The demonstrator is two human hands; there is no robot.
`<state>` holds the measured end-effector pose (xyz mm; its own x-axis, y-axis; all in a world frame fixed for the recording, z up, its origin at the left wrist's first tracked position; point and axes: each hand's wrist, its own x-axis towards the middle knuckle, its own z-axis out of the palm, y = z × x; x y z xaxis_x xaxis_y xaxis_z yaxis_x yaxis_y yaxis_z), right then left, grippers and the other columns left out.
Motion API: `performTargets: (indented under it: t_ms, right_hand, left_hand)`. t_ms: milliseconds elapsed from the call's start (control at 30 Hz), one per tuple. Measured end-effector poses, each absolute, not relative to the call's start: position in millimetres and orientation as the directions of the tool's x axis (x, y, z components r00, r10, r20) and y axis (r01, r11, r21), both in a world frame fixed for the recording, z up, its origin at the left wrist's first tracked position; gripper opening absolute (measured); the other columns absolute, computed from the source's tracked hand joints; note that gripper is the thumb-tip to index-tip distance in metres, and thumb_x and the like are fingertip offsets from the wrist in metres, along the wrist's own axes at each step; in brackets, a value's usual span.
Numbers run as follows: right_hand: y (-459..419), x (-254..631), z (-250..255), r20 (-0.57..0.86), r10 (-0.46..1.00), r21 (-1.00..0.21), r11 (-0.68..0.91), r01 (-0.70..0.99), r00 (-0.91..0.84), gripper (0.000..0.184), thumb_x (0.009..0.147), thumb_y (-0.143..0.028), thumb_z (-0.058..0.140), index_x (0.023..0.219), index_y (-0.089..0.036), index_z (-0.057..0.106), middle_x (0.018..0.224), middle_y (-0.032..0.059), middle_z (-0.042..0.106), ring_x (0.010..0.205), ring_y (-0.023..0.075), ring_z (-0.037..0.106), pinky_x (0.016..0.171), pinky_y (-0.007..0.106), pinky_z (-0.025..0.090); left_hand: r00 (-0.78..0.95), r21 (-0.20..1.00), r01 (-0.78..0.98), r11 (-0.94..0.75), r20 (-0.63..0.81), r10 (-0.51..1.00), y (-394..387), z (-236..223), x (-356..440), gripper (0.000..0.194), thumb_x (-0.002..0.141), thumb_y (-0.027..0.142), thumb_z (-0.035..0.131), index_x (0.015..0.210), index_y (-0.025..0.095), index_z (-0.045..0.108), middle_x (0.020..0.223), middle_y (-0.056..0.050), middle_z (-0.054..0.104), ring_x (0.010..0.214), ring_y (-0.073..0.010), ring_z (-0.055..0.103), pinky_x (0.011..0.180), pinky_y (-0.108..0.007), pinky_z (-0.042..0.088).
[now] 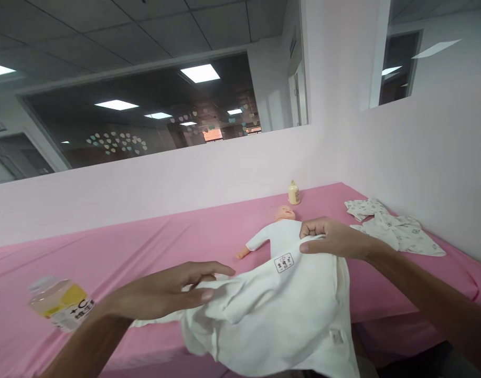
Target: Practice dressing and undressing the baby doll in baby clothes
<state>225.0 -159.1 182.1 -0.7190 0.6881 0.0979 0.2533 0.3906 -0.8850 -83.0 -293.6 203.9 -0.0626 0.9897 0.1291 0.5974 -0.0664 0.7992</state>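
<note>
A white baby garment (271, 315) with a small printed patch near its upper edge hangs over the front of the pink-covered table, between my two hands. My right hand (322, 239) is closed on the garment's upper right edge, thumb against fingers. On the left, my left hand (173, 289) has the cloth between its thumb and fingers. Behind the garment lies a baby doll (285, 213) on its back, dressed in a white long-sleeved top (281, 235). One of its arms reaches out to the left; its lower body is hidden by the garment.
A plastic bottle (63, 302) with a yellow and white label lies at the left on the pink table cover (177, 236). Near the wall stands a cream-coloured bottle (294, 193). Folded patterned baby clothes (405, 233) lie at the right. Walls with windows border the table.
</note>
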Motion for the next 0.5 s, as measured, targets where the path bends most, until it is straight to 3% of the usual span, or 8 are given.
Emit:
performTargets:
  t_ms: [67,133,333,400,500]
  right_hand:
    - [-161.7,219.0,192.7,0.175,0.676,-0.846,0.475,0.242,-0.716,0.032,0.075,-0.05,0.066,0.073,-0.019,0.059,0.072,-0.0006,0.052,0.062,0.0103,0.042,0.056,0.024,0.029]
    - [-163.5,213.4,200.2,0.253,0.647,-0.807,0.551,0.212,-0.719,0.028,0.077,-0.047,0.064,0.075,-0.019,0.059,0.074,-0.0003,0.052,0.063,0.0106,0.042,0.056,0.024,0.03]
    - [-161.5,212.1,200.0,0.319,0.641,-0.758,0.614,0.218,-0.698,0.022,0.08,-0.042,0.061,0.079,-0.021,0.056,0.077,-0.0009,0.051,0.064,0.0108,0.042,0.058,0.024,0.03]
    - [-160.4,217.9,192.7,0.274,0.649,-0.77,0.59,0.243,-0.71,0.025,0.079,-0.044,0.062,0.077,-0.02,0.056,0.074,-0.0012,0.048,0.062,0.0103,0.04,0.055,0.024,0.029]
    - [-163.3,233.1,178.6,0.14,0.626,-0.8,0.528,0.284,-0.767,0.029,0.076,-0.046,0.066,0.071,-0.019,0.055,0.07,-0.0018,0.045,0.06,0.0094,0.037,0.052,0.024,0.025]
  left_hand:
    - [0.147,0.8,0.599,0.024,-0.139,0.979,-281.8,205.8,-78.6,0.033,0.06,0.051,0.074,0.069,0.021,0.062,0.066,-0.002,0.056,0.062,-0.0181,0.055,0.053,-0.025,0.043]
    - [0.236,0.822,0.565,0.068,-0.24,0.942,-272.0,207.7,-75.4,0.033,0.065,0.049,0.072,0.066,0.02,0.057,0.066,-0.001,0.055,0.061,-0.0157,0.053,0.054,-0.024,0.043]
    - [0.226,0.967,0.251,0.045,-0.104,0.969,-272.7,196.0,-74.9,0.04,0.066,0.042,0.074,0.069,0.019,0.042,0.064,0.003,0.049,0.056,-0.01,0.047,0.051,-0.02,0.037]
    - [0.189,0.968,0.247,0.045,-0.094,0.977,-279.8,191.2,-77.0,0.045,0.067,0.049,0.073,0.067,0.019,0.039,0.058,0.005,0.042,0.049,-0.0073,0.039,0.046,-0.018,0.029]
    - [0.055,0.925,0.378,0.045,-0.071,0.996,-297.5,184.7,-79.7,0.047,0.07,0.056,0.068,0.062,0.019,0.041,0.055,0.004,0.041,0.046,-0.0074,0.036,0.043,-0.018,0.026]
